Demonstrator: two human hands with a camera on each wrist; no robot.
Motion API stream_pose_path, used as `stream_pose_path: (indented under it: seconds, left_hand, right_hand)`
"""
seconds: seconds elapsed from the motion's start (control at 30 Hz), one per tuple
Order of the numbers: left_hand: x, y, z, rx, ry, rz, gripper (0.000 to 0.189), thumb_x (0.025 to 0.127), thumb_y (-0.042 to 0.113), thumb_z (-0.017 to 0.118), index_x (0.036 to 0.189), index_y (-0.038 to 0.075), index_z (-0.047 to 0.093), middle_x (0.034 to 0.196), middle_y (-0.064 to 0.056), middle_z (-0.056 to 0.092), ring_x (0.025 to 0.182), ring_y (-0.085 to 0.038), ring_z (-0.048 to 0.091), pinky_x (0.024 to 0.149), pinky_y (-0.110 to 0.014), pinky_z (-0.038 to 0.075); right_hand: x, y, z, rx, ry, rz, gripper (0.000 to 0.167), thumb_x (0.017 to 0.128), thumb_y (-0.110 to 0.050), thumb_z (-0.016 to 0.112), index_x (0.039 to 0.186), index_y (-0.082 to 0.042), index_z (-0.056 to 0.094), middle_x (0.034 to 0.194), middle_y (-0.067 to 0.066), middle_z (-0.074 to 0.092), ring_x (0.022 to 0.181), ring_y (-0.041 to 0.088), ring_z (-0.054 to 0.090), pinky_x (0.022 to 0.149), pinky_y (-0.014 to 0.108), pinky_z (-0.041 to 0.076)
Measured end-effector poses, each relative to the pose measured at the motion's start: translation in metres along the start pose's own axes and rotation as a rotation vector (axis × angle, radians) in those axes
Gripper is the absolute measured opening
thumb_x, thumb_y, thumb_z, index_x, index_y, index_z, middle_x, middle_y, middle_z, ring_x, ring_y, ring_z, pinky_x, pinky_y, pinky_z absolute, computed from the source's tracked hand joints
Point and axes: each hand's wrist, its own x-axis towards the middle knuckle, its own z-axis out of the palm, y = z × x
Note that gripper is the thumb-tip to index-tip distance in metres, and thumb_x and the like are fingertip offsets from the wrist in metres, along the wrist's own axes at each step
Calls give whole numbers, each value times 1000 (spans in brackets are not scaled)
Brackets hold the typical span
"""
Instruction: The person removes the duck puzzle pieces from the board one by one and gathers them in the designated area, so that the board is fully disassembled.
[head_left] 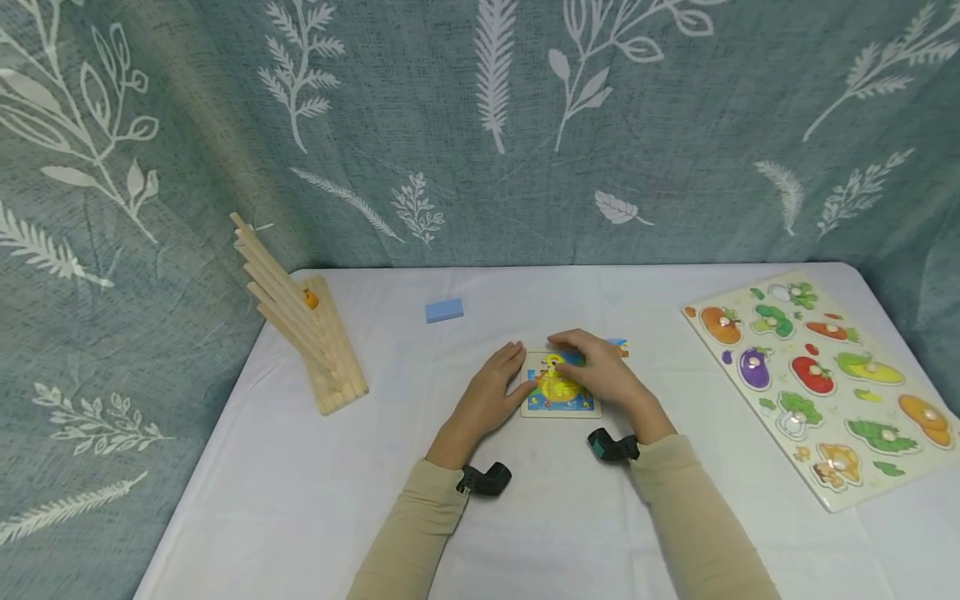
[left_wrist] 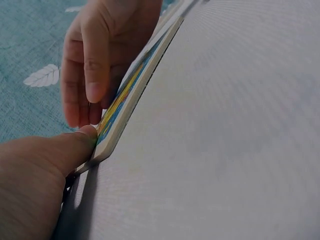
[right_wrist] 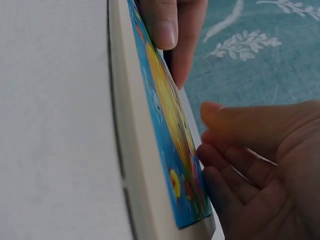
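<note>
A small wooden jigsaw puzzle (head_left: 561, 406) with a yellow duck on blue lies flat on the table. My left hand (head_left: 489, 395) rests along its left side, fingers nearly straight; its thumb (left_wrist: 80, 145) touches the board's edge. Over the right part of the puzzle hovers my right hand (head_left: 609, 382), fingers bent loosely. In the right wrist view its thumb (right_wrist: 240, 122) and fingertips are close to the puzzle's side, and no held piece shows between them. Behind that hand, a blue and orange puzzle piece (head_left: 619, 347) pokes out, mostly hidden.
A blue block (head_left: 444, 311) lies farther back. To the left stands a wooden slatted object (head_left: 330, 358) with a small orange thing (head_left: 311, 298) on it. A large vegetable peg puzzle (head_left: 810, 333) covers the right side. Patterned cloth hangs behind the white table (head_left: 300, 500).
</note>
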Motion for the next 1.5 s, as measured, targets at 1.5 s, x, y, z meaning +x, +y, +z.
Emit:
stream_pose_path:
  seconds: [1.5]
  left_hand:
    - [1, 0, 1, -23, 17, 7, 63, 95, 36, 57, 143, 0, 39, 151, -12, 36, 142, -26, 29, 117, -41, 29]
  right_hand:
    - [-1, -5, 1, -190, -10, -4, 36, 90, -6, 63, 126, -4, 60, 128, 13, 55, 124, 32, 50, 107, 49, 41]
